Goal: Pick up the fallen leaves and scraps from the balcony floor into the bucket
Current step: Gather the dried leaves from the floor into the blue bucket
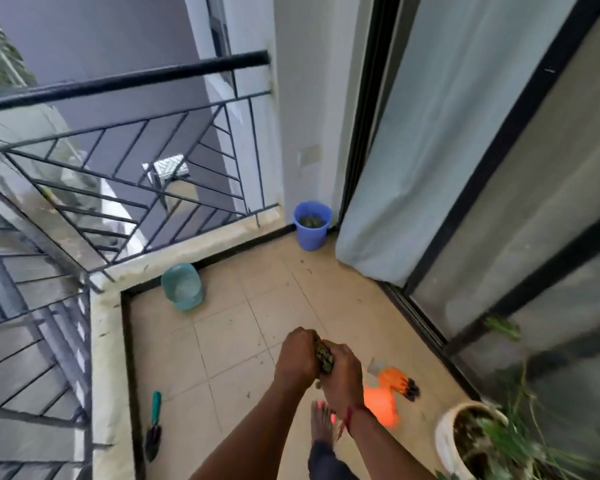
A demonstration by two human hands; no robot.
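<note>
My left hand (pixel 297 355) and my right hand (pixel 342 374) are pressed together in front of me, above the tiled floor. Between them they clasp a clump of green-brown leaves (pixel 324 353). The blue bucket (pixel 311 225) stands in the far corner of the balcony beside the curtain, with leaves showing inside it. It is well ahead of my hands. A few small dark scraps (pixel 305 268) dot the tiles near the bucket.
A teal tub (pixel 182 286) sits by the low ledge. A trowel with a teal handle (pixel 154 424) lies at the left. Orange gloves (pixel 392 386) lie to the right of my foot (pixel 323 422). A white plant pot (pixel 465 438) stands at the lower right. Black railing (pixel 125 147) bounds the left; a sliding glass door (pixel 499 202) bounds the right.
</note>
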